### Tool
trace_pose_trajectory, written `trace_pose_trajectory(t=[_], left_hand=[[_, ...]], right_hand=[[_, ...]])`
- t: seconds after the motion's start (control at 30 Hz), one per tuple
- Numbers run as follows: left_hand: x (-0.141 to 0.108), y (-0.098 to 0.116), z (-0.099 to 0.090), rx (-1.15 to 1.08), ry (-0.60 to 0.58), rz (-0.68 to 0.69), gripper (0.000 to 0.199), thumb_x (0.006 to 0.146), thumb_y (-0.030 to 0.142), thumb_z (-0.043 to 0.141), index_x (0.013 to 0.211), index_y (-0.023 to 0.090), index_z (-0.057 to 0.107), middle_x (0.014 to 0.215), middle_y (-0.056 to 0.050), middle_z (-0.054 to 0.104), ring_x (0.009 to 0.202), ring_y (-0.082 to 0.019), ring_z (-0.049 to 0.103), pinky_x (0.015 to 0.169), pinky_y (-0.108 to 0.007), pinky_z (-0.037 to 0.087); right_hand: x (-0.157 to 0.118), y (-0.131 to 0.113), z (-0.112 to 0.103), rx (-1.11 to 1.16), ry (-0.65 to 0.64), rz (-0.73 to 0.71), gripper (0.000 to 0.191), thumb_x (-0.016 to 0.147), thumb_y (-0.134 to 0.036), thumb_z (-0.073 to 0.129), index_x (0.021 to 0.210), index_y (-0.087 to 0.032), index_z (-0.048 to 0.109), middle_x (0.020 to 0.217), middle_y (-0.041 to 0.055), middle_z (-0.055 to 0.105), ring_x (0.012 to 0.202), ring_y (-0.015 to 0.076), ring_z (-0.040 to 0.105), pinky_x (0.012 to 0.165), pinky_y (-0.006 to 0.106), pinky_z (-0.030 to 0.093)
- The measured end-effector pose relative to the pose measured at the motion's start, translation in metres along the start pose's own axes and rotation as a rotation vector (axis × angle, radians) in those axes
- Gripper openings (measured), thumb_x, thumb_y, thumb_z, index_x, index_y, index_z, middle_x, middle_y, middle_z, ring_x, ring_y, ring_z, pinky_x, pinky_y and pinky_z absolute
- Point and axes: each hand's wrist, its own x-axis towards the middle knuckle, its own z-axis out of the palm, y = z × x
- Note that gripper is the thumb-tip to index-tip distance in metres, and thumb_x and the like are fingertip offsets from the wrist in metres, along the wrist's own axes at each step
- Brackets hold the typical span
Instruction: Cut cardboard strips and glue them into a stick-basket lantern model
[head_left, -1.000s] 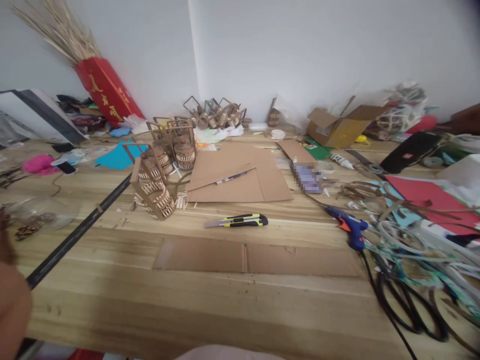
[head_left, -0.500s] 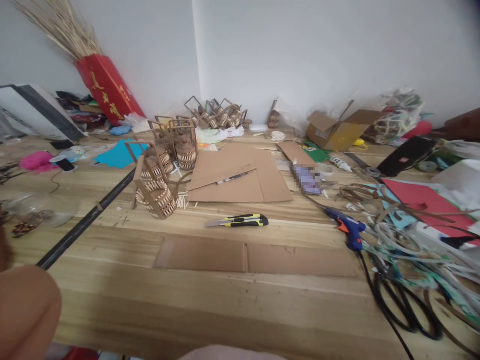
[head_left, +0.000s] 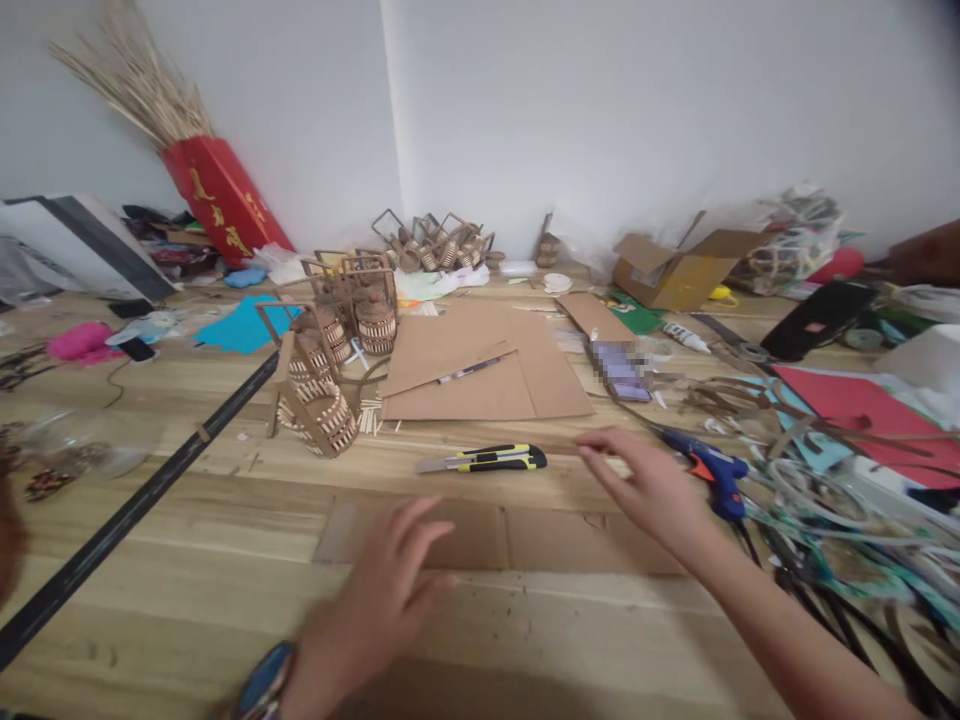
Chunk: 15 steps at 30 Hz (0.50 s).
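Note:
My left hand (head_left: 379, 590), with a watch (head_left: 266, 680) on its wrist, hovers over the left half of a long cardboard strip (head_left: 555, 545). Its fingers are spread and nothing is in them. My right hand (head_left: 649, 485) reaches in above the strip's right end, fingers stretched to the left and slightly blurred, with no object visible in them. Between the hands and a little beyond lies a yellow-and-black utility knife (head_left: 502, 458), blade out to the left. Behind it rests a larger cardboard sheet (head_left: 495, 395) with a thin dark pen-like tool (head_left: 469, 370) on top.
Small woven baskets with handles (head_left: 319, 415) stand at left, beside a long black strip (head_left: 187, 450). A blue glue gun (head_left: 709, 470) with its cable lies near my right forearm. Tangled cords (head_left: 817, 500), red paper (head_left: 862, 420) and an open carton (head_left: 682, 270) occupy the right side.
Both my hands have come into view from the near edge, over the cardboard strip. A bare knee-like shape at lower left has gone from view. The camera view has shifted slightly.

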Motion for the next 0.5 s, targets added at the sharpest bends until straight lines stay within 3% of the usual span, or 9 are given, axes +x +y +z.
trace_pose_trajectory(t=[0.07, 0.17, 0.33, 0.5], left_hand=[[0.017, -0.01, 0.022, 0.056, -0.107, 0.014, 0.041, 0.092, 0.037, 0.065, 0.129, 0.021, 0.059, 0.145, -0.013, 0.051, 0.134, -0.032, 0.047, 0.107, -0.054, 0.049], [0.028, -0.012, 0.045, 0.138, -0.234, 0.0, 0.047, 0.088, 0.035, 0.07, 0.131, 0.02, 0.058, 0.149, -0.014, 0.048, 0.137, -0.036, 0.043, 0.11, -0.059, 0.044], [0.026, -0.009, 0.054, 0.127, -0.23, -0.045, 0.037, 0.093, 0.037, 0.062, 0.127, 0.023, 0.06, 0.147, -0.01, 0.051, 0.135, -0.032, 0.044, 0.111, -0.057, 0.043], [0.021, -0.011, 0.058, 0.115, -0.184, -0.03, 0.038, 0.097, 0.042, 0.054, 0.131, 0.025, 0.057, 0.149, -0.008, 0.049, 0.136, -0.03, 0.042, 0.114, -0.055, 0.039]], right_hand=[[0.031, -0.004, 0.027, 0.006, -0.166, -0.069, 0.016, 0.096, -0.025, 0.055, 0.097, -0.02, 0.07, 0.095, 0.0046, 0.073, 0.089, 0.0175, 0.069, 0.081, 0.031, 0.056], [0.08, -0.008, 0.066, -0.027, -0.286, -0.102, 0.017, 0.095, -0.02, 0.054, 0.098, -0.02, 0.07, 0.101, 0.0071, 0.073, 0.096, 0.0196, 0.068, 0.087, 0.034, 0.054], [0.145, -0.01, 0.112, -0.119, -0.394, -0.119, 0.023, 0.097, -0.032, 0.058, 0.112, -0.017, 0.065, 0.116, 0.0076, 0.068, 0.101, 0.0194, 0.065, 0.089, 0.041, 0.055], [0.194, -0.016, 0.139, -0.218, -0.432, -0.195, 0.033, 0.096, -0.037, 0.06, 0.123, -0.019, 0.061, 0.127, 0.0093, 0.062, 0.108, 0.0222, 0.063, 0.091, 0.045, 0.054]])
